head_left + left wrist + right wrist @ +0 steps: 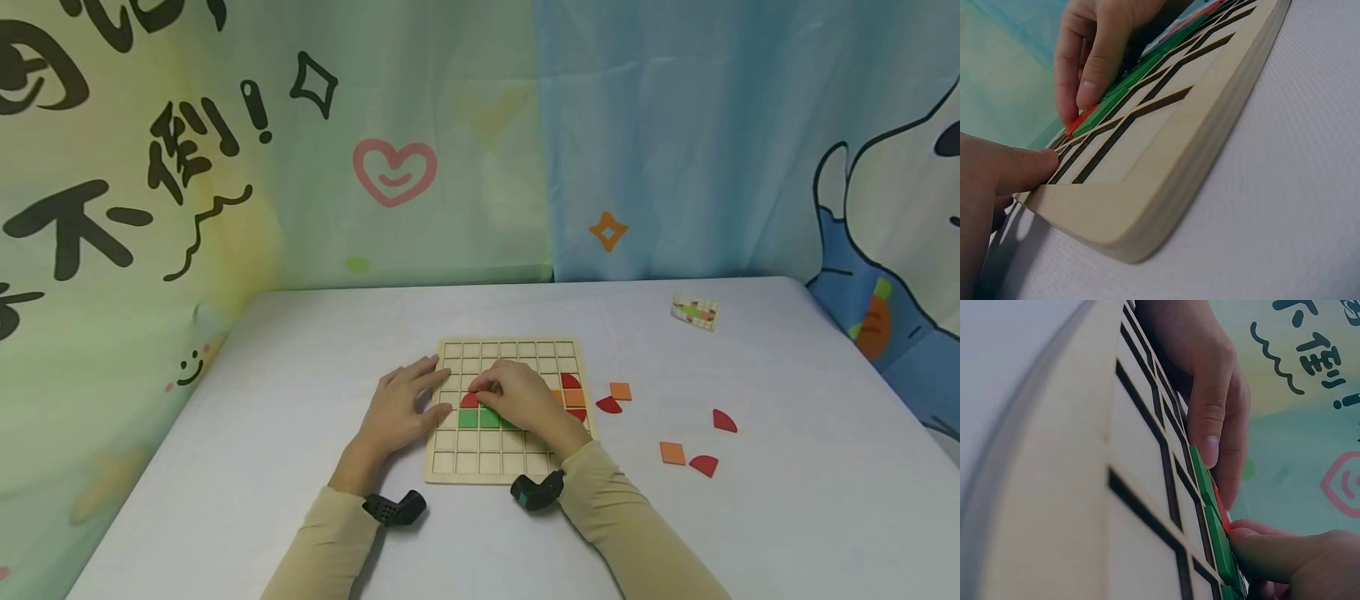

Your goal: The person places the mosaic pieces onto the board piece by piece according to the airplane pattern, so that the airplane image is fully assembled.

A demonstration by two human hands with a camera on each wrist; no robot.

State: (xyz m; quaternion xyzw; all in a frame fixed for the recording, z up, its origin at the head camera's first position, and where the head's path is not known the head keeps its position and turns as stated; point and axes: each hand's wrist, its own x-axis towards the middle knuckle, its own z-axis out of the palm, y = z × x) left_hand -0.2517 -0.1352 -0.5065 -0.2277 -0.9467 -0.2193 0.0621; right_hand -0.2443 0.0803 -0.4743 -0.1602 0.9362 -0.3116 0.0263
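Observation:
A square wooden grid board point(467, 463) lies on the table under both hands. My left hand point(405, 406) rests at its left edge, fingers extended and thumb on the frame; in the left wrist view the thumb point(1029, 167) lies over the near corner. My right hand point(521, 398) reaches over the middle of the board, its thumb and index finger pinching a red quarter-circle tile point(468, 401) at its cell. Green square tiles point(467, 418) sit in the row just below, partly hidden by the right hand. Orange square tiles point(574, 398) and red tiles point(570, 381) fill cells near the right edge.
Right of the board lie loose orange squares point(672, 453) and red quarter-circle tiles point(703, 465). A small printed pattern card point(696, 312) lies at the back right. Each wrist wears a black camera point(395, 507). A printed curtain point(465, 208) hangs behind the white table point(337, 333).

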